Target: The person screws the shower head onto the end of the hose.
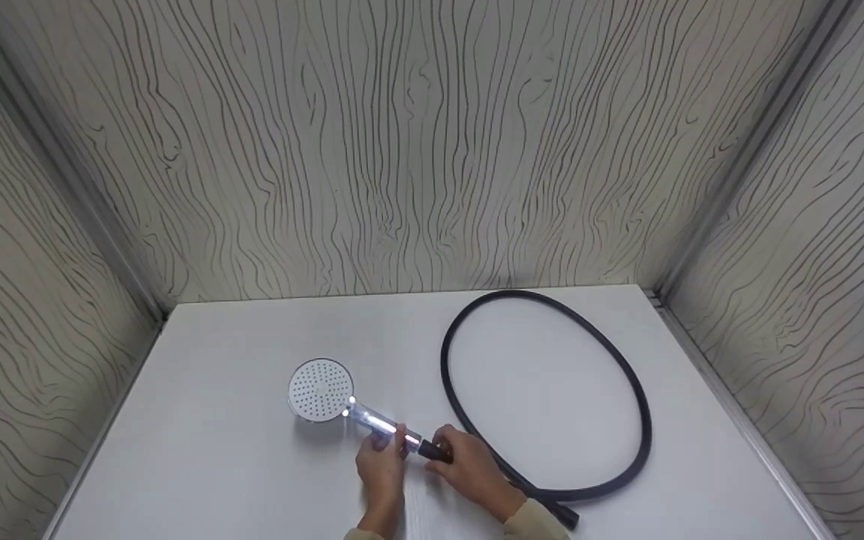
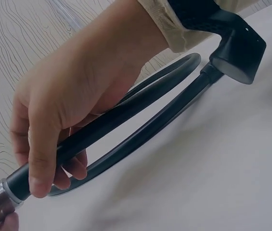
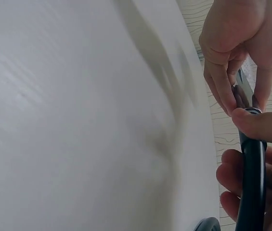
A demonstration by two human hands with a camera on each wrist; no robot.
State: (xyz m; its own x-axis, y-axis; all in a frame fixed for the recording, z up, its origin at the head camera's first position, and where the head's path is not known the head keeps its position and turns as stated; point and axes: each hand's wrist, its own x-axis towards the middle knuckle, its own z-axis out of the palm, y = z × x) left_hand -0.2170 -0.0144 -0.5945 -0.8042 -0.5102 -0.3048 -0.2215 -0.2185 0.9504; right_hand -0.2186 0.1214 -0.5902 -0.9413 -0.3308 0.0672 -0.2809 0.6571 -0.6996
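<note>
A hand shower [image 1: 320, 390] with a round white dotted face lies to the left, its shiny handle [image 1: 376, 421] slanting down to the right. My left hand [image 1: 382, 469] grips that handle near its lower end. With thumb and fingers, my right hand [image 1: 473, 466] holds the black end of the shower hose [image 1: 646, 420] against the handle. In the left wrist view, the hose [image 2: 126, 111] meets the handle's metal end [image 2: 3, 196]; how far they are joined is hidden. Both hands appear close together in the right wrist view, the hose [image 3: 252, 185] running below the right fingers.
The hose loops across the right side of the white table [image 1: 222, 450]. Its other end [image 1: 565, 516] lies near the right sleeve. Wood-grain panels [image 1: 402, 150] stand behind and on both sides, with grey strips [image 1: 747, 135] at the corners.
</note>
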